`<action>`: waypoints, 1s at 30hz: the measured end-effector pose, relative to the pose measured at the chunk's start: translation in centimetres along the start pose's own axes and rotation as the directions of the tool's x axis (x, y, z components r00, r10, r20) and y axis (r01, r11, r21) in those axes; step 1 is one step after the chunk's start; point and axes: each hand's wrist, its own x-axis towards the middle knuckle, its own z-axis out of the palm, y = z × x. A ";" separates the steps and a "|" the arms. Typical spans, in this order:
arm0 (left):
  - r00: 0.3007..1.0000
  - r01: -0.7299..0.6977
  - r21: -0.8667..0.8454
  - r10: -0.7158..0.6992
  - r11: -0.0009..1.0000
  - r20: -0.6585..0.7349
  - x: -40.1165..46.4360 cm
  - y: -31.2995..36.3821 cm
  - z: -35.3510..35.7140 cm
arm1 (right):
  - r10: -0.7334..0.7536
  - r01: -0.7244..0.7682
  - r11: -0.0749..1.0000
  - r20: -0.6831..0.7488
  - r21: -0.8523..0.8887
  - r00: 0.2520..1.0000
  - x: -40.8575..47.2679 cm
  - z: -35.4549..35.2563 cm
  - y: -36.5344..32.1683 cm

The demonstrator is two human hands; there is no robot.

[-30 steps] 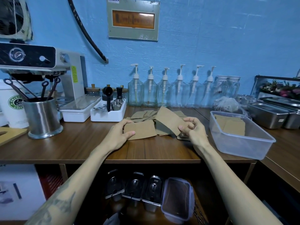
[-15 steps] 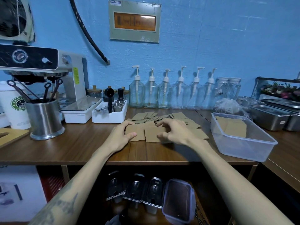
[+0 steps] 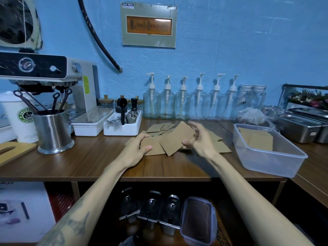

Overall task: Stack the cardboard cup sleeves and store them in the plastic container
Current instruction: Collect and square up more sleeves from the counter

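Observation:
Flat brown cardboard cup sleeves (image 3: 160, 129) lie scattered on the wooden counter (image 3: 88, 162) in front of me. My left hand (image 3: 137, 147) rests on a small pile of sleeves (image 3: 154, 147), thumb along its near edge. My right hand (image 3: 198, 139) holds one sleeve (image 3: 177, 139) tilted up above the pile, pinched between thumb and fingers. More sleeves (image 3: 223, 148) lie flat beyond my right hand. At the right stands the clear plastic container (image 3: 266, 158) with a few sleeves (image 3: 257, 139) stacked inside.
An espresso machine (image 3: 53, 82), a steel utensil cup (image 3: 52, 131) and a white tray (image 3: 122, 126) stand at the left. Glass pump bottles (image 3: 184, 105) line the wall. Steel pans (image 3: 301, 125) sit at the right. A lid (image 3: 198, 221) lies on the shelf below.
My right hand went down flat onto the sleeves half a second ago and now has lifted one sleeve up at a tilt. My left hand stayed on the pile.

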 end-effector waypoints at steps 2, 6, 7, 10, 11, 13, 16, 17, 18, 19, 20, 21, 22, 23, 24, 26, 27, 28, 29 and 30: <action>0.999 -0.012 -0.013 0.013 1.000 0.043 0.0 0.1 0.1 | 0.071 -0.077 0.990 -0.053 -0.117 0.996 0.3 0.1 1.6; 0.998 -0.029 0.006 0.029 1.000 0.057 -0.1 0.9 0.3 | 0.098 -0.110 0.870 -0.051 -0.481 0.994 0.1 0.6 2.8; 0.997 -0.042 0.002 0.042 0.999 0.061 -0.2 1.0 0.3 | 0.103 -0.099 0.850 -0.022 -0.517 0.994 -0.1 1.0 2.6; 0.996 -0.066 0.002 0.066 0.998 0.066 -0.2 0.7 0.3 | 0.070 -0.010 0.803 0.078 -0.596 0.995 -0.5 2.3 2.4; 0.996 -0.064 -0.001 0.064 0.998 0.069 -0.2 0.6 0.1 | 0.048 0.007 0.808 0.078 -0.589 0.996 -0.5 2.5 2.3; 0.996 -0.064 -0.016 0.065 0.998 0.068 -0.3 0.4 0.0 | 0.005 0.025 0.825 0.051 -0.564 0.999 -0.3 2.6 2.1; 0.996 -0.062 -0.047 0.065 0.997 0.063 -0.3 0.4 0.0 | -0.045 0.097 0.850 0.112 -0.517 0.993 -0.3 2.8 1.9; 0.996 -0.053 -0.047 0.056 0.997 0.069 -0.4 0.5 -0.1 | -0.057 0.117 0.858 0.134 -0.499 0.989 -0.3 2.9 2.0; 0.996 -0.050 -0.053 0.054 0.997 0.074 -0.3 0.4 -0.2 | -0.064 0.123 0.869 0.136 -0.480 0.989 -0.3 3.0 2.3; 0.996 -0.045 -0.057 0.049 0.997 0.073 -0.4 0.5 -0.2 | -0.075 0.127 0.880 0.129 -0.458 0.989 -0.2 3.0 2.6; 0.997 -0.043 -0.071 0.047 0.997 0.066 -0.3 0.4 -0.2 | -0.085 0.130 0.890 0.120 -0.437 0.989 -0.1 2.9 2.7; 0.997 -0.042 -0.085 0.047 0.995 0.061 -0.3 0.5 -0.2 | -0.096 0.139 0.899 0.123 -0.415 0.988 -0.1 2.7 2.8; 0.997 -0.044 -0.101 0.050 0.994 0.055 -0.4 0.6 -0.2 | -0.096 0.141 0.904 0.132 -0.405 0.987 -0.1 2.4 2.8; 0.998 -0.040 -0.110 0.045 0.993 0.046 -0.4 0.6 -0.2 | -0.095 0.146 0.908 0.145 -0.392 0.985 0.0 2.1 2.7; 0.999 -0.037 -0.118 0.040 0.992 0.030 -0.4 0.6 -0.2 | -0.087 0.139 0.914 0.148 -0.381 0.985 0.0 1.8 2.6; 1.000 -0.021 -0.127 0.021 0.992 0.000 -0.3 0.5 -0.3 | -0.066 0.102 0.930 0.113 -0.354 0.991 0.4 0.9 2.6; 1.000 -0.016 -0.141 0.014 0.990 -0.014 -0.3 0.5 -0.4 | -0.055 0.077 0.933 0.072 -0.351 0.996 0.6 0.5 2.8; 1.000 -0.014 -0.165 0.009 0.986 -0.028 -0.3 0.5 -0.4 | -0.033 0.038 0.932 0.020 -0.359 0.999 0.8 0.2 3.2; 0.999 -0.014 -0.182 0.006 0.983 -0.040 -0.2 0.6 -0.4 | -0.013 -0.002 0.922 -0.036 -0.387 0.999 1.1 -0.2 3.6; 0.999 -0.016 -0.187 0.007 0.982 -0.047 -0.2 0.5 -0.4 | 0.008 -0.046 0.895 -0.087 -0.443 0.996 1.1 -0.5 3.9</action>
